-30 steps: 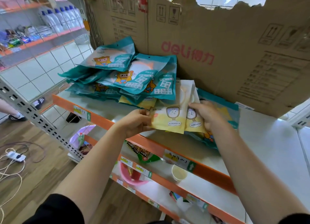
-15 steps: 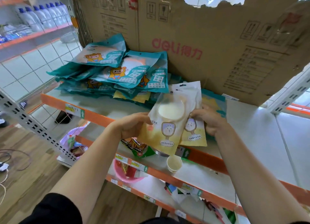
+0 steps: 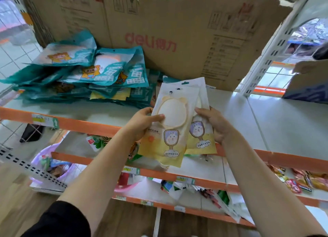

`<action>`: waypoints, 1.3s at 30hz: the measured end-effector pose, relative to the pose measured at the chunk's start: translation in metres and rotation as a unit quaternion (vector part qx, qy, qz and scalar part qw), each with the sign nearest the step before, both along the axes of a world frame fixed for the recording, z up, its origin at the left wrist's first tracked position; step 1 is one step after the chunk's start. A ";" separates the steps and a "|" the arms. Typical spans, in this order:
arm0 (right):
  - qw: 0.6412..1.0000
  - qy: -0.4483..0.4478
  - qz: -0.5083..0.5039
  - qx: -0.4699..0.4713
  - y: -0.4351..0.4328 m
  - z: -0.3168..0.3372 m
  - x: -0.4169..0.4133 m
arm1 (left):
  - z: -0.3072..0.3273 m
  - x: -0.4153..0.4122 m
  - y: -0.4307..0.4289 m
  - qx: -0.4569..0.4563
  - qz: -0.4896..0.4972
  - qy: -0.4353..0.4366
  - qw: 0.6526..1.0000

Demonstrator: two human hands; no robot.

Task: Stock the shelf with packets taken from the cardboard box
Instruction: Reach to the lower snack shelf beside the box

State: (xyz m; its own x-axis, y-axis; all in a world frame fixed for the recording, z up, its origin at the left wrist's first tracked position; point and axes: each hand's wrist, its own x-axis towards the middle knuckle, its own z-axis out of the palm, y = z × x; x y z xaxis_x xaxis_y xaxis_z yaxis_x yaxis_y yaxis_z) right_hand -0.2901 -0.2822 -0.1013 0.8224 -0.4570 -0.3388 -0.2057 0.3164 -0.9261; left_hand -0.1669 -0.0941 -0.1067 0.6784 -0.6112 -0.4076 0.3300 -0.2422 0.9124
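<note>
Teal pile (image 3: pixel 99 73) already sits on the shelf (image 3: pixel 266 116), left side; plenty of bare board to the right, so likely more to stock. Two yellow packets (image 3: pixel 170 130) hover upright over the front edge. Left hand (image 3: pixel 142 123) pinches the front one, thumb on its face; right hand (image 3: pixel 214 123) grips the rear one, both arms reaching forward.

Two yellow-white packets (image 3: pixel 170 128) upright, overlapping above shelf (image 3: pixel 276 128) edge, torn cardboard box (image 3: pixel 177 34) behind
</note>
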 end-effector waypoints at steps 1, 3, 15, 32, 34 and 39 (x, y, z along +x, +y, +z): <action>1.000 0.005 -0.012 -0.011 -0.006 -0.002 -0.006 | 0.001 -0.005 -0.006 -0.003 -0.002 -0.005 1.000; 0.999 0.015 -0.033 -0.036 -0.016 -0.003 -0.020 | 0.002 -0.014 -0.019 -0.017 0.003 -0.010 1.000; 0.988 0.007 -0.139 -0.065 -0.117 0.003 -0.182 | 0.015 -0.137 -0.139 -0.053 -0.001 -0.004 0.999; 0.955 -0.003 -0.291 -0.051 -0.240 -0.005 -0.419 | 0.008 -0.320 -0.310 -0.076 -0.147 0.057 0.984; 0.948 -0.012 -0.317 -0.041 -0.252 -0.007 -0.434 | 0.006 -0.329 -0.330 -0.076 -0.153 0.060 0.983; 0.935 -0.008 -0.351 -0.047 -0.289 -0.011 -0.462 | -0.001 -0.343 -0.381 -0.098 -0.131 0.044 0.986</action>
State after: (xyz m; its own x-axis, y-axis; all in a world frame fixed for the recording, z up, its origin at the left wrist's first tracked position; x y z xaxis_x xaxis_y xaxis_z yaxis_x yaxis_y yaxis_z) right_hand -0.7521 -0.5717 -0.1128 0.3144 -0.9129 -0.2605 0.0366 0.2859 -0.9576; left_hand -0.5098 -0.4756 -0.1073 0.4545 -0.8336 -0.3138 0.3589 -0.1510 0.9211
